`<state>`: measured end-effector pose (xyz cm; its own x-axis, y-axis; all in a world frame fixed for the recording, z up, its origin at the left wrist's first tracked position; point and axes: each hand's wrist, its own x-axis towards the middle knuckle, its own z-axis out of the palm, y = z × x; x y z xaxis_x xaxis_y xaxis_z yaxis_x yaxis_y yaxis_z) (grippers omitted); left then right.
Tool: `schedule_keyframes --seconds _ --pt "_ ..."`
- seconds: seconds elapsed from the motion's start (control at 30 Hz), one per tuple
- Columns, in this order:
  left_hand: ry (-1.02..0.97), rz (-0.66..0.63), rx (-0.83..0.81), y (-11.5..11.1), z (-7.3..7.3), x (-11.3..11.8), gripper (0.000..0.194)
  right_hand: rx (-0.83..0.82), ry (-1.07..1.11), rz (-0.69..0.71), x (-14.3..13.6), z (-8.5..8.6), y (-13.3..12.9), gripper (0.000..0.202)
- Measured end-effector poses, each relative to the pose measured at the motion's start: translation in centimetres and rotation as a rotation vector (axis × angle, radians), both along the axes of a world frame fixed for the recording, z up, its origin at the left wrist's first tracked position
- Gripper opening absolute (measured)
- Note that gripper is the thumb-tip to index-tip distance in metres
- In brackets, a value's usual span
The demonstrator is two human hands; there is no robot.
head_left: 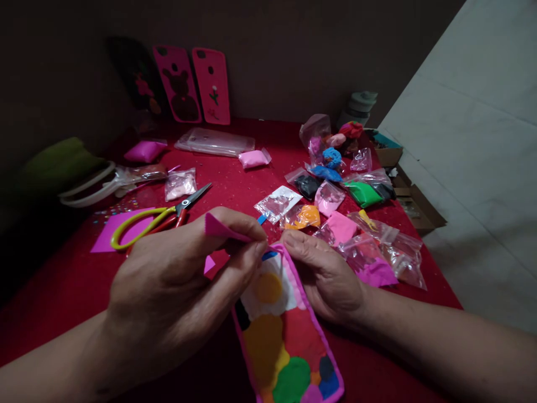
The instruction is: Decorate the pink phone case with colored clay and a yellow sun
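Note:
A phone case covered in colored clay patches, with a pink rim, is tilted at the front centre. My right hand grips its upper right edge, thumb on the rim. Above its top left corner is my left hand, fingers pinched together. A thin pink piece with a zigzag edge shows between its thumb and index finger. The fingertips meet the case's top rim, where they hide part of it. Scissors with yellow and red handles lie beyond my left hand, partly over a pink sheet.
Bags of colored clay spread across the right of the red table. Two pink decorated cases and a dark one lean at the back. A clear case lies before them. Open boxes and a bottle stand at right.

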<state>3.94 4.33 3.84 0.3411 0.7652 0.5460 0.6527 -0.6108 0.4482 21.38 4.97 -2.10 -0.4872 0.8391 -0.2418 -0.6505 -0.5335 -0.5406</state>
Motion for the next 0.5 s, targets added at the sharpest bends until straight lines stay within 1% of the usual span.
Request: schedule_keyframes --seconds 0.07,0.2,0.37,0.5 --pt "-0.007 0.007 -0.009 0.05 0.0 0.1 0.008 -0.004 0.006 0.002 -0.04 0.03 -0.05 0.023" --pt "-0.084 0.013 -0.032 0.16 -0.15 0.31 0.007 0.003 0.016 0.01 -0.09 0.01 -0.06 0.023" --pt "-0.22 0.059 -0.173 0.0 -0.01 0.5 0.007 0.014 0.054 0.009 0.0 0.01 0.04 0.019" --pt "-0.246 0.015 -0.124 -0.05 0.09 0.29 0.013 -0.014 0.041 -0.013 0.06 0.15 0.03 0.018"
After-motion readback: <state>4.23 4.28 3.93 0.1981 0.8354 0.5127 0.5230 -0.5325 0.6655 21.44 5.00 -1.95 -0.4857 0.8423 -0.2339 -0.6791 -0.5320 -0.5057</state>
